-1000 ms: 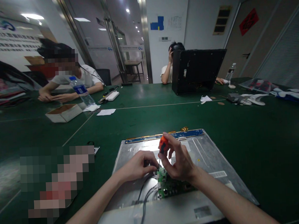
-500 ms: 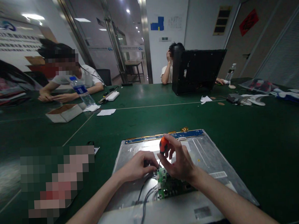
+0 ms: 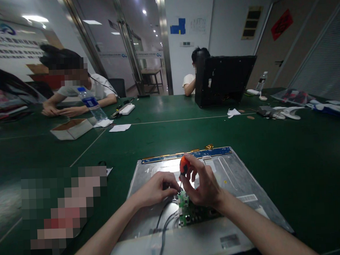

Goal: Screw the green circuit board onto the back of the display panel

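My right hand [image 3: 205,184] grips a small screwdriver [image 3: 184,166] with an orange and black handle. The screwdriver stands nearly upright, its tip at the top left corner of a green circuit board [image 3: 187,217]. Close by that tip, the thumb and fingers of my left hand [image 3: 158,188] are pinched together; what they hold, if anything, is too small to make out. The board lies on the silver metal back of a flat display panel [image 3: 244,177], partly covered by my right hand. Dark cables [image 3: 163,237] run from the board's left side toward me.
A blue strip board [image 3: 215,152] lines the panel's far edge. Beyond it on the green table [image 3: 164,137] are an open box [image 3: 72,130], a water bottle [image 3: 92,104], paper scraps [image 3: 120,128] and a large black monitor housing [image 3: 226,81]. Two people sit across the table.
My hands and the screwdriver hold almost the same pose, the handle tilting slightly left. The person behind the black housing has lowered a hand from the head.
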{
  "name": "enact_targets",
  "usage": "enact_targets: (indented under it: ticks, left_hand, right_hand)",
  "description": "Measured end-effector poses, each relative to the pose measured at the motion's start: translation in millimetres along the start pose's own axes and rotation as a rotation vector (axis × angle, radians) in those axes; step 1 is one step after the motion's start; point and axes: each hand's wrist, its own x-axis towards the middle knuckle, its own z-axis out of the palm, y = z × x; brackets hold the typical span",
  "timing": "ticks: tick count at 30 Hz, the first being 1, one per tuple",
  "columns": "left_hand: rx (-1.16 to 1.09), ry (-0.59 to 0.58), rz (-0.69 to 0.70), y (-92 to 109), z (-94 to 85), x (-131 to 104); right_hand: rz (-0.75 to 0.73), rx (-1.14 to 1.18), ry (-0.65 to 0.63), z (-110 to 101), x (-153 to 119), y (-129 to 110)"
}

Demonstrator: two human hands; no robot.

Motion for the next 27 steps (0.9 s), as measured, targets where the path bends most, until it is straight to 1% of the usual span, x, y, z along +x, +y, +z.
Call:
enact_targets:
  ticks: [5,9,12,22,27]
  left_hand:
    - [-0.024,0.01,-0.027,2.2,0.3,0.4]
    - [-0.041,0.013,0.01,2.2,0.3,0.5]
    - [-0.029,0.014,0.02,0.9,0.5,0.2]
    - [0.054,-0.008,-0.029,4.7,0.2,-0.4]
    - [0.058,-0.009,-0.003,7.6,-1.1,-0.4]
  right_hand:
    - [-0.016,-0.007,0.033,1.4,-0.2,1.2]
    - [-0.027,-0.024,0.046,1.6,-0.2,1.7]
    - [-0.03,-0.034,0.039,1.0,0.1,1.2]
    - [-0.026,0.016,0.025,0.2,-1.0,-0.3]
    - [-0.024,0.013,0.032,1.0,0.3,-0.3]
